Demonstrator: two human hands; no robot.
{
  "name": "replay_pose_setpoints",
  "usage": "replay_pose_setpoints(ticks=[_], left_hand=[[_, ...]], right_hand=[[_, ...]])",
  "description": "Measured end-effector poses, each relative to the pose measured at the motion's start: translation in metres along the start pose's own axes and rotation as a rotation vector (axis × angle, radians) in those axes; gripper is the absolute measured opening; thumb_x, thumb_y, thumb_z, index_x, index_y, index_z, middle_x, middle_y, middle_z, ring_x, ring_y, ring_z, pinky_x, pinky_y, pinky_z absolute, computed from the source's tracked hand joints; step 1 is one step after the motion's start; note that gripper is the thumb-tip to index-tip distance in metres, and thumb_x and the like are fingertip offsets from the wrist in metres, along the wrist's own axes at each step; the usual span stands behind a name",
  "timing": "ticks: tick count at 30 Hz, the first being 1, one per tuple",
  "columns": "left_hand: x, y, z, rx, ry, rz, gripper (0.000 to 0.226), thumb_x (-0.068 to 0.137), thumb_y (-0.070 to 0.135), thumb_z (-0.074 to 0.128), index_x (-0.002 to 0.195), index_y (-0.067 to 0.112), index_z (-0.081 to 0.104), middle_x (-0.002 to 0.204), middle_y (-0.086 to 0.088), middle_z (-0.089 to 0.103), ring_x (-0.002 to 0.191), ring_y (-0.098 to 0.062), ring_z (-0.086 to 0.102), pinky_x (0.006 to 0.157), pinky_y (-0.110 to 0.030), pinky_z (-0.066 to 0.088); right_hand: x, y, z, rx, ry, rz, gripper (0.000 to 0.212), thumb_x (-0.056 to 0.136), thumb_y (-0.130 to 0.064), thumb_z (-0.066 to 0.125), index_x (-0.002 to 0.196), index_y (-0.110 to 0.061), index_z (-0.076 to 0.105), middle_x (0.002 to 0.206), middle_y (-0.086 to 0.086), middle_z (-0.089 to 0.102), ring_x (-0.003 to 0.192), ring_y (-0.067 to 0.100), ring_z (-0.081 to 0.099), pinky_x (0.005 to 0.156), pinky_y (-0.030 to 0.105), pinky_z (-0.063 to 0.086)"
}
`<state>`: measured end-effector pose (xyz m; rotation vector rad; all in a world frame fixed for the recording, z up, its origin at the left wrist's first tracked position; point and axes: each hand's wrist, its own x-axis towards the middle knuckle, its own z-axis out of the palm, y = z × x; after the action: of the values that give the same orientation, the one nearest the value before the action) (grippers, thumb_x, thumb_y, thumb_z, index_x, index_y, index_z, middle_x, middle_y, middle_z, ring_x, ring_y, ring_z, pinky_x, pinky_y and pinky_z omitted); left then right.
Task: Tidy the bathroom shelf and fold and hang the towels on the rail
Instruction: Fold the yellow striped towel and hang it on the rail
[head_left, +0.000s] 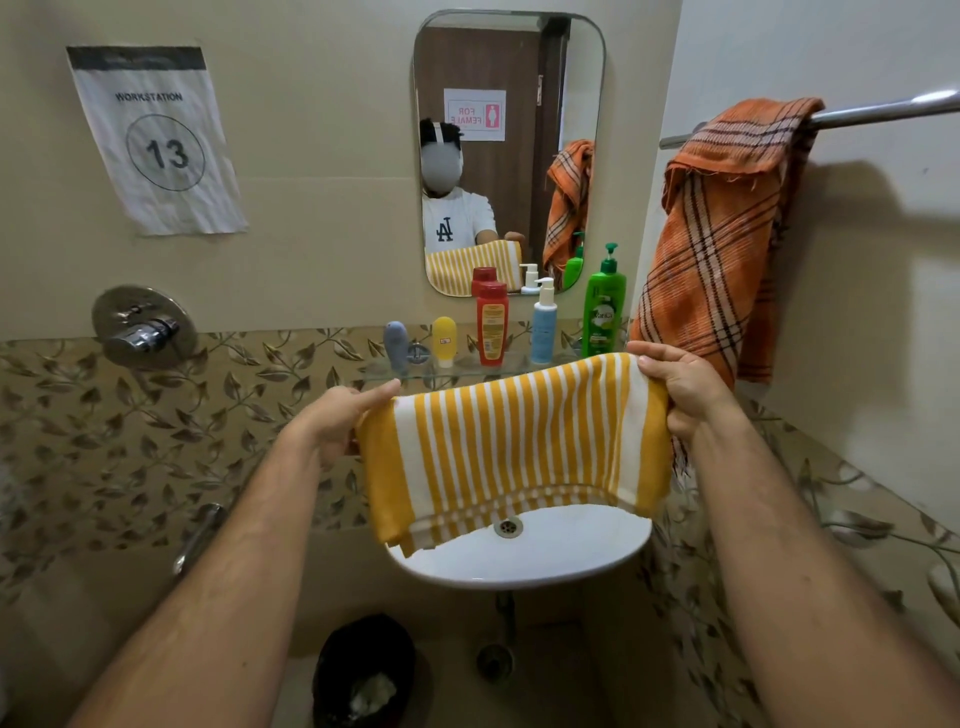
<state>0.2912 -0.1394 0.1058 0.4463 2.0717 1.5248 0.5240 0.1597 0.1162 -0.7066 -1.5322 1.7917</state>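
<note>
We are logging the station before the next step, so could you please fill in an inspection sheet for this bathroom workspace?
Surface: glass shelf under the mirror, above a white sink.
Job's things: yellow striped towel stretched over the sink; orange plaid towel bunched, unfolded, on the rail; five bottles upright in a row on the shelf, from grey tube to green pump bottle.
Clutter: nothing seen.
Hands: left hand and right hand each grip a top corner of the yellow striped towel.
Cables: nothing seen.
Surroundings: workstation 13 sign, wall tap, black bin.
</note>
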Motion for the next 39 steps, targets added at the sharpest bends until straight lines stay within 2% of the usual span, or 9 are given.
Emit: replay_pose_setpoints(ticks=[2, 6, 9, 13, 22, 26, 32, 36, 39], left_hand=[[0.000, 0.000, -0.004, -0.063, -0.071, 0.051, 0.157, 0.033, 0.051, 0.098, 0.157, 0.012, 0.008, 0.141, -0.014, 0.044, 0.117, -0.035, 0.056, 0.085, -0.049, 0.055], [0.006, -0.002, -0.002, 0.004, -0.073, 0.161, 0.127, 0.074, -0.006, 0.078, 0.156, 0.032, -0.011, 0.145, -0.021, 0.042, 0.122, -0.039, 0.052, 0.097, -0.056, 0.048], [0.009, -0.003, -0.003, 0.170, 0.054, 0.242, 0.109, 0.078, -0.005, 0.076, 0.158, 0.029, 0.010, 0.151, -0.018, 0.038, 0.131, -0.039, 0.046, 0.104, -0.058, 0.045], [0.003, 0.001, 0.006, 0.382, 0.253, 0.378, 0.077, 0.085, 0.002, 0.071, 0.151, 0.021, 0.036, 0.151, -0.013, 0.040, 0.133, -0.034, 0.045, 0.100, -0.050, 0.049], [0.008, 0.005, 0.000, 0.511, 0.329, 0.415, 0.054, 0.090, 0.013, 0.069, 0.138, 0.023, 0.048, 0.136, -0.010, 0.055, 0.110, -0.027, 0.056, 0.079, -0.040, 0.052], [0.009, 0.006, -0.001, 0.421, 0.392, 0.459, 0.060, 0.089, 0.011, 0.070, 0.142, 0.023, 0.047, 0.138, -0.010, 0.055, 0.116, -0.029, 0.058, 0.078, -0.036, 0.053], [0.004, 0.015, -0.003, 0.373, 0.603, 0.578, 0.053, 0.085, 0.015, 0.075, 0.135, 0.022, 0.059, 0.125, -0.009, 0.067, 0.110, -0.027, 0.064, 0.092, -0.046, 0.055], [-0.002, 0.024, -0.003, 0.471, 0.676, 0.709, 0.047, 0.089, 0.014, 0.072, 0.134, 0.017, 0.061, 0.123, -0.012, 0.069, 0.109, -0.030, 0.065, 0.096, -0.045, 0.053], [-0.002, 0.025, -0.001, 0.567, 0.701, 0.750, 0.046, 0.093, 0.015, 0.067, 0.138, 0.021, 0.058, 0.129, -0.010, 0.066, 0.115, -0.029, 0.063, 0.096, -0.044, 0.051]], right_hand=[[-0.001, -0.005, -0.004, 0.005, -0.075, 0.000, 0.030, 0.093, 0.004, 0.055, 0.113, -0.016, 0.066, 0.100, 0.011, 0.069, 0.082, 0.023, 0.069, 0.065, 0.035, 0.061], [-0.002, -0.014, -0.009, -0.125, -0.121, -0.034, 0.055, 0.082, 0.017, 0.057, 0.125, -0.017, 0.062, 0.112, 0.015, 0.064, 0.089, 0.029, 0.066, 0.064, 0.037, 0.060], [-0.003, -0.016, -0.010, -0.263, -0.092, -0.099, 0.057, 0.082, 0.017, 0.057, 0.131, -0.013, 0.059, 0.118, 0.017, 0.063, 0.093, 0.027, 0.067, 0.066, 0.033, 0.059], [-0.007, -0.017, -0.007, -0.608, -0.068, -0.261, 0.051, 0.090, 0.000, 0.063, 0.139, -0.014, 0.054, 0.122, 0.006, 0.062, 0.106, 0.020, 0.064, 0.088, 0.034, 0.055], [-0.011, -0.010, -0.002, -1.123, 0.180, -0.540, 0.034, 0.097, -0.028, 0.057, 0.131, -0.031, 0.059, 0.115, 0.002, 0.069, 0.102, 0.025, 0.063, 0.083, 0.039, 0.055], [-0.011, -0.004, 0.002, -1.100, 0.260, -0.615, 0.025, 0.098, -0.027, 0.057, 0.121, -0.026, 0.065, 0.106, 0.003, 0.071, 0.092, 0.021, 0.062, 0.071, 0.028, 0.042], [-0.013, -0.013, 0.004, -0.877, 0.209, -0.587, 0.034, 0.096, -0.027, 0.062, 0.130, -0.028, 0.065, 0.126, -0.001, 0.067, 0.111, 0.018, 0.062, 0.087, 0.032, 0.053], [-0.014, -0.021, 0.007, -0.714, 0.164, -0.568, 0.035, 0.097, -0.018, 0.061, 0.130, -0.027, 0.064, 0.121, 0.002, 0.067, 0.062, 0.005, 0.070, 0.049, 0.012, 0.049], [-0.015, -0.022, 0.012, -0.531, 0.125, -0.495, 0.036, 0.097, -0.010, 0.059, 0.130, -0.024, 0.063, 0.118, 0.006, 0.066, 0.061, 0.013, 0.073, 0.044, 0.020, 0.054]])
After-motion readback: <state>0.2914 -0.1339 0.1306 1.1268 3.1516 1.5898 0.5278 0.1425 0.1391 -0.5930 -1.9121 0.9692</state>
